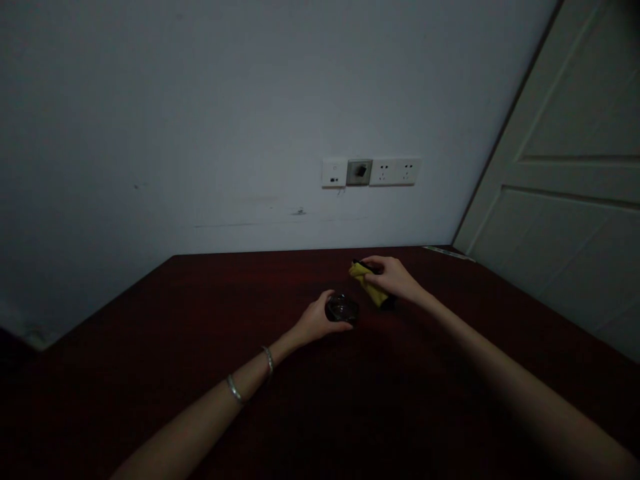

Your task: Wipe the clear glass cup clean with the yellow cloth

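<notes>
My left hand [320, 319] is curled round a small, dark, glossy round object [343, 308] that looks like glass. Its thumb lies along the near side and the fingers along the far side; the dim light hides the exact kind. To the right and slightly farther back, my right hand [393, 275] pinches a bunched yellow cloth [369, 283] with dark parts at its top and lower end. The cloth hangs just beside the round object, with a small gap between them. Two silvery bangles [269, 360] circle my left wrist and forearm.
Both hands are over a dark red table [240, 287] whose far edge meets a pale wall [225, 133]. Wall sockets and switches [393, 172] sit above that edge. A white panelled door [560, 200] stands along the right side. A thin flat strip [449, 253] lies at the far right corner.
</notes>
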